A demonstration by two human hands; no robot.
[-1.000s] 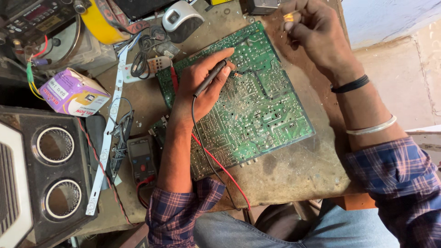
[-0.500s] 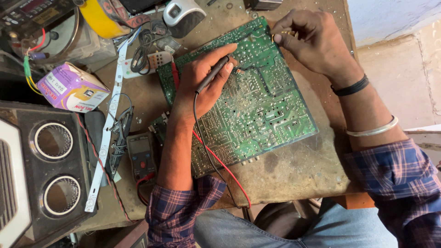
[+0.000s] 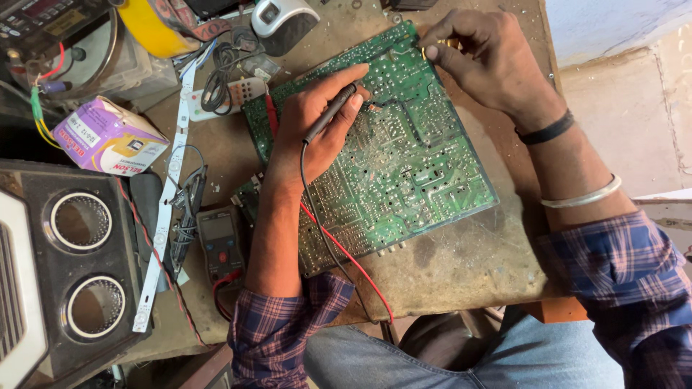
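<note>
A large green circuit board (image 3: 404,173) lies solder side up on the worn workbench (image 3: 461,259). My left hand (image 3: 317,119) rests on the board's upper left part and grips a thin black probe (image 3: 330,113) like a pen, its tip toward the board's middle. A black lead and a red wire (image 3: 346,256) trail from it toward me. My right hand (image 3: 483,57) hovers over the board's top right corner, fingers pinched on a small yellowish piece (image 3: 448,45) that I cannot identify.
A black multimeter (image 3: 220,245) lies left of my left forearm. A white LED strip (image 3: 167,202) runs down the bench. A speaker cabinet (image 3: 68,266) fills the lower left. A purple and white box (image 3: 108,138), tangled cables (image 3: 223,79) and a white device (image 3: 282,16) sit behind.
My right hand has come down from beyond the board's top edge to its top right corner. My left hand with the probe has stayed in place.
</note>
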